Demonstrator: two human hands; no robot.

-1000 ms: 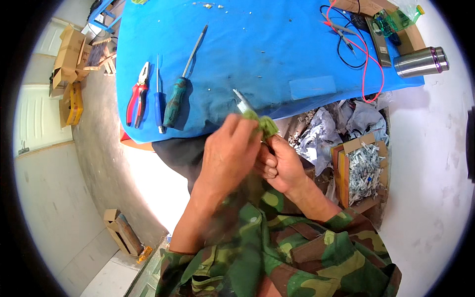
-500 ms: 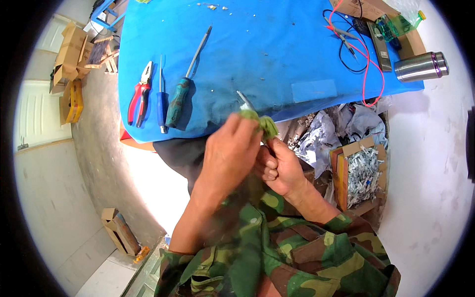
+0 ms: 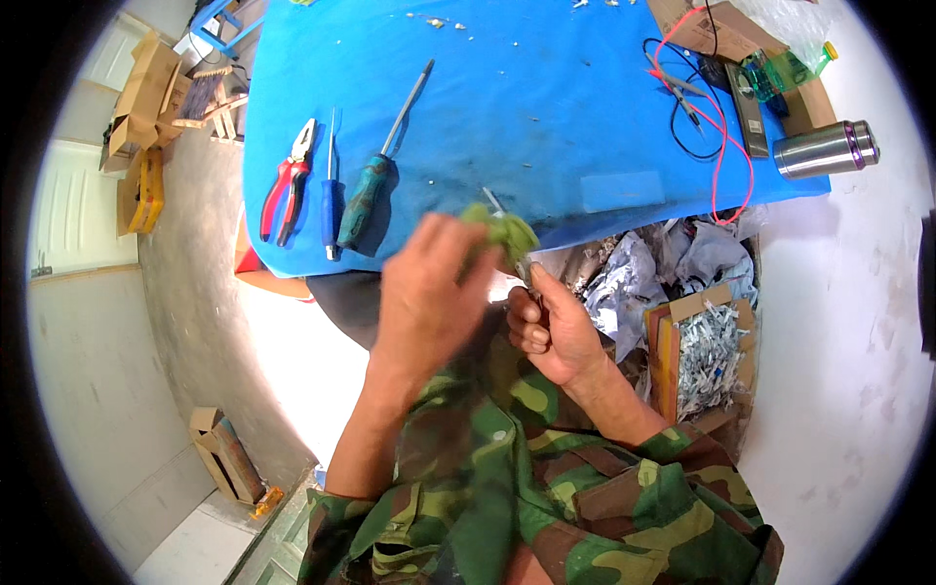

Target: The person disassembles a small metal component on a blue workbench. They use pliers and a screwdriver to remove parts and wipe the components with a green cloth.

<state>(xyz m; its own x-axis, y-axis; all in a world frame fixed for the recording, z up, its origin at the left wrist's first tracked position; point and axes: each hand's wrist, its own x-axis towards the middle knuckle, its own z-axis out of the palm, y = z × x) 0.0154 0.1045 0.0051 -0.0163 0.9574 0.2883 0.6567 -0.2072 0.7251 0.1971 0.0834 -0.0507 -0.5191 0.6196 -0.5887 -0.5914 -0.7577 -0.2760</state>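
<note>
Just past the table's near edge, my right hand (image 3: 558, 336) is closed, its thumb pressing a small silvery end against curled fingers. Joined to that end, or lying against it, is a green looped piece (image 3: 515, 237), whose exact kind I cannot make out. A thin metal tip (image 3: 494, 201) sticks out beyond the green part, over the blue cloth. My left hand (image 3: 429, 288) is at the left side of the green piece. Motion smears its fingers, so their grip is unclear.
On the blue-covered table (image 3: 507, 117) lie red-handled pliers (image 3: 286, 190), a slim blue screwdriver (image 3: 331, 205) and a larger teal screwdriver (image 3: 370, 195). Red and black test leads (image 3: 723, 146) lie near a steel flask (image 3: 827, 150). Below right stands a box of shredded scraps (image 3: 709, 361).
My left hand has shifted slightly left, opening a gap from my right hand. More of the green piece shows. The right hand keeps its closed grip, and the view has moved slightly.
</note>
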